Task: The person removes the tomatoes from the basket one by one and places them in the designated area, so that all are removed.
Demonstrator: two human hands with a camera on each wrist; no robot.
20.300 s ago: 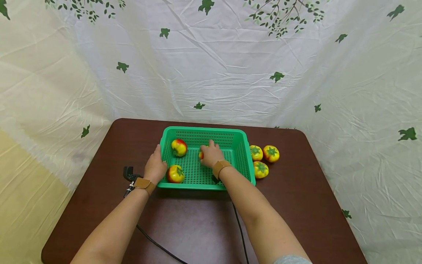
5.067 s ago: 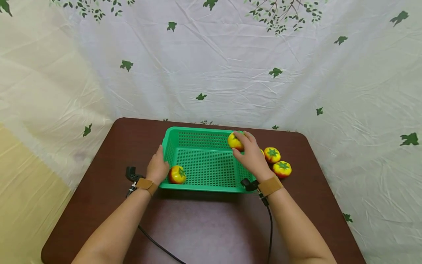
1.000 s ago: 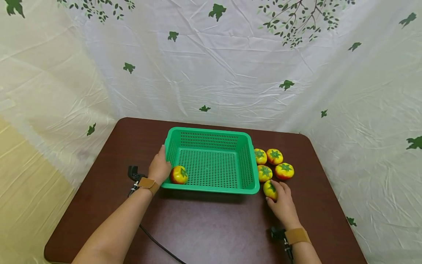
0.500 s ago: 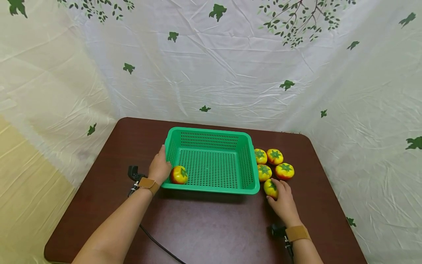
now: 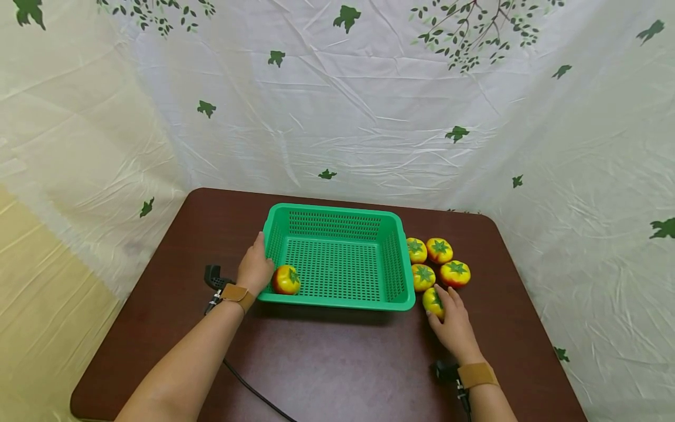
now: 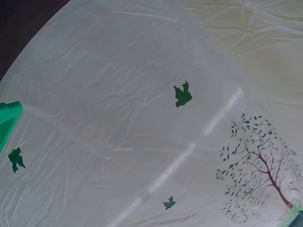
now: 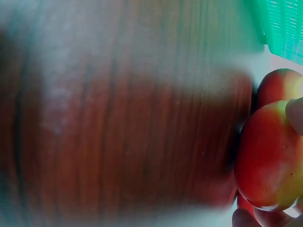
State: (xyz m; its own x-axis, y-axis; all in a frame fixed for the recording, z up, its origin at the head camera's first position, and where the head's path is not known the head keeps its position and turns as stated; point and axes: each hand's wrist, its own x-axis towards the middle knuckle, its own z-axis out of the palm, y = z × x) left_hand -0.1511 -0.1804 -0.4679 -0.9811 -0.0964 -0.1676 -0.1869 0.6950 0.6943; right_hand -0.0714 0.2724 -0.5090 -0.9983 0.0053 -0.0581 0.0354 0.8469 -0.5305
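Observation:
In the head view my left hand [image 5: 255,269] grips the left rim of a green perforated plastic basket [image 5: 337,303]. One red-and-yellow tomato [image 5: 286,279] with a green star-shaped top lies in the basket's near left corner. My right hand [image 5: 454,322] has thumb and fingers around another tomato [image 5: 432,303] on the table, just right of the basket's near right corner. The right wrist view shows this tomato [image 7: 267,156] close up, red below, with fingertips [image 7: 296,113] against it. Beside it sit several like tomatoes, including one [image 5: 455,274] farthest right. The left wrist view does not show the left hand.
A dark brown table [image 5: 337,357] carries everything. White cloth [image 5: 327,117] with green leaf prints hangs behind and at the sides. Both wrists wear cameras on tan straps; a black cable [image 5: 258,400] runs below the left arm.
Twenty seconds ago three tomatoes were in the basket; now one is. Five seconds ago the right hand held one over the basket's right side. In the last second things hardly moved.

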